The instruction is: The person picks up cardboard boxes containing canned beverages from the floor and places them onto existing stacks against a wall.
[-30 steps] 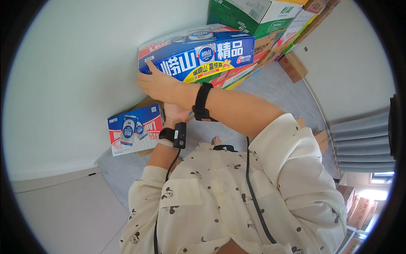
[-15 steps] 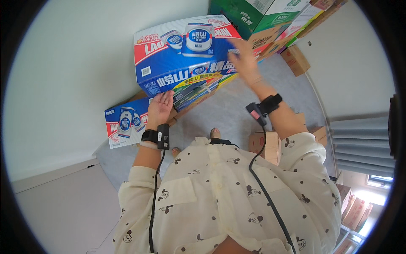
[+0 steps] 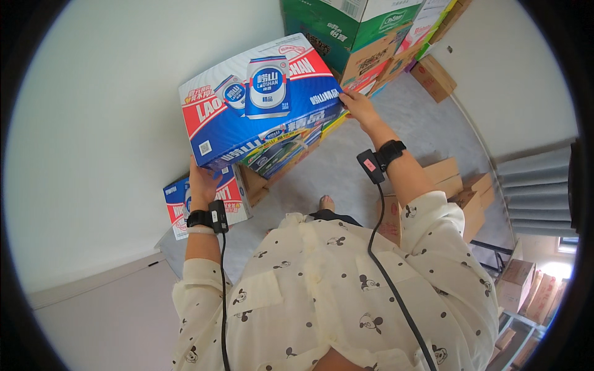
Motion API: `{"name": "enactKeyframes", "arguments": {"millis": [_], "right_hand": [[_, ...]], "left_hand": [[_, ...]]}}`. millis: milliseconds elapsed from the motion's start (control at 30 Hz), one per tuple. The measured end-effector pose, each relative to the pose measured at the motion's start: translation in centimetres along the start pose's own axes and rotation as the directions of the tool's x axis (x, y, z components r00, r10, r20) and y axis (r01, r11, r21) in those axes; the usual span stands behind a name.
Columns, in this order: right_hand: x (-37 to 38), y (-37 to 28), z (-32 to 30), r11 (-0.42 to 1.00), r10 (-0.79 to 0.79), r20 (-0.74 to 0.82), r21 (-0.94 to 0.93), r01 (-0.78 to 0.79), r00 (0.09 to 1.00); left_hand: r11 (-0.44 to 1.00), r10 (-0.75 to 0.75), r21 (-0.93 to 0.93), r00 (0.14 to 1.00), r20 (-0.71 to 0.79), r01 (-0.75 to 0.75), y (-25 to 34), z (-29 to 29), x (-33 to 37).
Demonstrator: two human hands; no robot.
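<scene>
A large blue, white and red drinks carton (image 3: pixel 241 136) with cans pictured on it is between my two hands, tilted with its top face toward me. My left hand (image 3: pixel 203 184) holds its near left corner, thumb apart and some fingers hidden beneath the carton. My right hand (image 3: pixel 361 110) grips the right end, its thumb and fingers pressed on the corner. Below and left, partly covered by my left hand and wrist, sits a second carton (image 3: pixel 232 201) of the same design.
A stack of cartons runs along the wall, with a green and white box (image 3: pixel 343 25) on top. Brown boxes (image 3: pixel 433 79) stand on the floor (image 3: pixel 427 133) at the right and beside my right arm. A grey curtain (image 3: pixel 537 188) hangs far right, above shelves of boxes. Cables trail from both wrist straps.
My right hand has come down from the far right top onto the right corner. The carton has turned and shifted left, and my left hand has moved left along its lower edge.
</scene>
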State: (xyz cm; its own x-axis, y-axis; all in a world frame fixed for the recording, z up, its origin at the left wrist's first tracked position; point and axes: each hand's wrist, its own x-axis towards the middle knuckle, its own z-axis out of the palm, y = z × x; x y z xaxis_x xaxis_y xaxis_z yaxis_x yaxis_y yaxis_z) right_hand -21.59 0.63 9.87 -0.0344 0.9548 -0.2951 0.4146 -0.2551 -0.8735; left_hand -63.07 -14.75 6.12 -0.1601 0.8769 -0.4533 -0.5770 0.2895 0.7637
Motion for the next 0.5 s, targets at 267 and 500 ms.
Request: {"name": "enactKeyframes", "arguments": {"millis": [267, 500], "right_hand": [[9.2, -2.5, -2.9, 0.961, -0.208, 0.093, 0.203, 0.186, 0.974], [14.0, -1.7, -4.2, 0.954, -0.26, -0.007, 0.155, 0.258, 0.966]], "left_hand": [[0.998, 0.059, 0.008, 0.991, -0.124, -0.058, -2.2, 6.8, 0.9], [0.995, 0.006, -0.099, 0.997, -0.076, -0.013, -2.8, 9.8, 3.9]]}}
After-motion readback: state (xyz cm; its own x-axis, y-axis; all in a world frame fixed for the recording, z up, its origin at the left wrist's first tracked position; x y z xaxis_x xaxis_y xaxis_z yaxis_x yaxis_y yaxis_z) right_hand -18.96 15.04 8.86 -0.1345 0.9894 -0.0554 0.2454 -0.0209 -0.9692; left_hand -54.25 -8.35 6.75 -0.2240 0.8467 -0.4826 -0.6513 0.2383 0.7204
